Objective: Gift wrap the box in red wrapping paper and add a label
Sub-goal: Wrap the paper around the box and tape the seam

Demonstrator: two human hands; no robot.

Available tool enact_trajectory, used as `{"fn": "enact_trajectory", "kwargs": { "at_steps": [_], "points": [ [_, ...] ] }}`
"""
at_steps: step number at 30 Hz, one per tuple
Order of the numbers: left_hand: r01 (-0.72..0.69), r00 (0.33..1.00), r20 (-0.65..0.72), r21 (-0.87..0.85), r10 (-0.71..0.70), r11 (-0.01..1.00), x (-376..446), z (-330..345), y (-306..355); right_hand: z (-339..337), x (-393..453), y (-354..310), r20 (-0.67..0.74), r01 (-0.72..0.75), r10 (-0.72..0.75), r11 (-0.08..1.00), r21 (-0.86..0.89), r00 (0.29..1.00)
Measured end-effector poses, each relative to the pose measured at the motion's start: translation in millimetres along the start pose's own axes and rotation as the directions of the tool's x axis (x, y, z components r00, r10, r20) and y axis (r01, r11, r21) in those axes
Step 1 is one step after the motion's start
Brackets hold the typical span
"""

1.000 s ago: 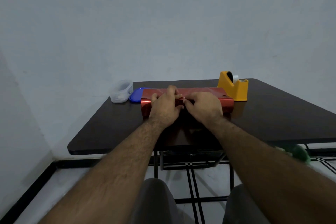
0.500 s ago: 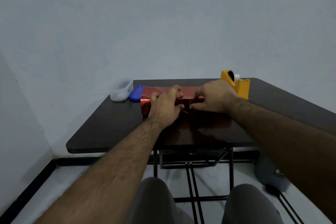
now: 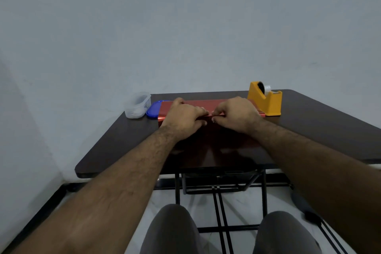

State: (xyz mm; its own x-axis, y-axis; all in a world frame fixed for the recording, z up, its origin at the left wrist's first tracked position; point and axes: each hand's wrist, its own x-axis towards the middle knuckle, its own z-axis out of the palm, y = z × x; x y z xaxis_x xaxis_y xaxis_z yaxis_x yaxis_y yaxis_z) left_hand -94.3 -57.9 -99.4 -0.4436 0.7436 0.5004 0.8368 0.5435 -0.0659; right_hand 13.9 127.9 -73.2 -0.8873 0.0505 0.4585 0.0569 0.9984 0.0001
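A long flat box covered in shiny red wrapping paper [image 3: 212, 104] lies across the far middle of the dark table [image 3: 321, 128]. My left hand [image 3: 183, 116] presses down on the paper along the box's near top edge. Beside it, almost touching, my right hand [image 3: 235, 114] pinches the paper's edge at the middle of the box. Both hands hide most of the box's front face. No label shows.
A yellow tape dispenser [image 3: 266, 99] stands just right of the box. A clear plastic tub [image 3: 137, 105] and its blue lid [image 3: 153, 108] lie at the box's left end. A wall rises right behind the table. My knees sit below the near edge.
My right hand went out to the right toward the tape dispenser and has come back to the middle of the box beside my left hand. The left hand stayed on the paper.
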Motion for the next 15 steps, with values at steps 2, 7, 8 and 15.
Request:
{"fn": "enact_trajectory", "kwargs": {
  "at_steps": [2, 7, 8, 15],
  "points": [
    [0.011, 1.000, 0.005, -0.019, -0.011, 1.000, 2, 0, -3, -1, 3, 0, 0.018, -0.020, 0.020, 0.999, 0.040, 1.000],
    [0.016, 1.000, -0.002, -0.015, -0.016, 1.000, 9, -7, 3, -8, 10, 0, 0.087, -0.056, 0.047, 0.993, 0.102, 0.995],
    [0.016, 1.000, 0.001, -0.012, -0.016, 1.000, 10, -7, 4, -8, 11, 1, 0.092, -0.066, 0.055, 0.991, 0.120, 0.994],
    [0.078, 0.996, -0.030, -0.030, -0.079, 0.996, 10, 0, -1, -5, 9, -1, 0.057, -0.079, 0.074, 0.994, 0.082, 0.996]
  ]
}}
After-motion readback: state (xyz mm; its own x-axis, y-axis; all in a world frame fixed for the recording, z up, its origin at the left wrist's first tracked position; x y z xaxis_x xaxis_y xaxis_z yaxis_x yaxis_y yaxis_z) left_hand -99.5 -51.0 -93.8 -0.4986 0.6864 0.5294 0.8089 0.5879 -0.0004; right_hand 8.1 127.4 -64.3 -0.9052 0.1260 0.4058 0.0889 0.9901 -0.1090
